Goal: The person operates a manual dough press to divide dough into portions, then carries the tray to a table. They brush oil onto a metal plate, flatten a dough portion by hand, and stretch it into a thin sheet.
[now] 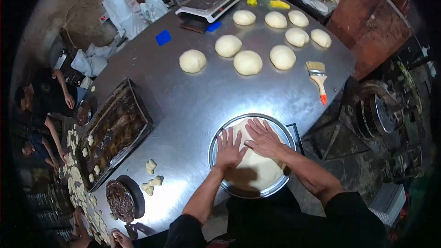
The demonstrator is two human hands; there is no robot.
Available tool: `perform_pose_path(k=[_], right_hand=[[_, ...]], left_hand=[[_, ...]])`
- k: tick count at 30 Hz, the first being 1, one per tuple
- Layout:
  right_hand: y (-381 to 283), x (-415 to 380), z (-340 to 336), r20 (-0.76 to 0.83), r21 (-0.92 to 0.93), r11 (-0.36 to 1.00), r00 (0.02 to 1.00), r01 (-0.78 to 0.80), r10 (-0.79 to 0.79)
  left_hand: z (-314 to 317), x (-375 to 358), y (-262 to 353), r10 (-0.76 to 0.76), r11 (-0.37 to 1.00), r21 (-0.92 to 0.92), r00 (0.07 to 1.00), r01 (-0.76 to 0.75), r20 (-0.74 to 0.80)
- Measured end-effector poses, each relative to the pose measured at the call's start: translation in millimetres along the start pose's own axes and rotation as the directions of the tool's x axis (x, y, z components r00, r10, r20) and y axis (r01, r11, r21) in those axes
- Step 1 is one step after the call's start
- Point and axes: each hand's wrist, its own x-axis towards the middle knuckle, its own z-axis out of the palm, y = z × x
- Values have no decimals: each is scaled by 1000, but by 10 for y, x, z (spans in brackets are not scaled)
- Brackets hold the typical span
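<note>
A round metal pan (262,194) sits at the near edge of the steel table, with a flattened sheet of pale dough (257,170) covering its bottom. My left hand (229,150) lies flat on the left part of the dough, fingers spread. Beside it, my right hand (266,141) presses on the upper right part, its fingers also stretched out. Neither hand grips anything. Past the pan, several round dough balls (248,63) rest on the table. To the right lies a flat brush (318,81) with an orange-tipped wooden handle.
A dark rectangular tray (120,126) stands at left, near a bowl of dark filling (121,200) and small dough pieces (150,166). A scale (210,1) is at the back. Co-workers (55,94) handle many small pieces along the left edge. Brown panels (367,18) stand at right.
</note>
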Motion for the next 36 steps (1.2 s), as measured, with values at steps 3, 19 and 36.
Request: perform_pose_path(k=[3, 19, 36], right_hand=[[-118, 255, 56, 108, -30, 999, 994, 29, -25], [-721, 382, 315, 169, -44, 956, 946, 289, -278], [-155, -166, 302, -67, -104, 993, 996, 56, -64]], left_hand=[[-357, 30, -447, -349, 720, -621, 935, 310, 62], [39, -523, -1007, -268, 754, -593, 957, 282, 114], [42, -265, -253, 201, 952, -244, 978, -183, 48]])
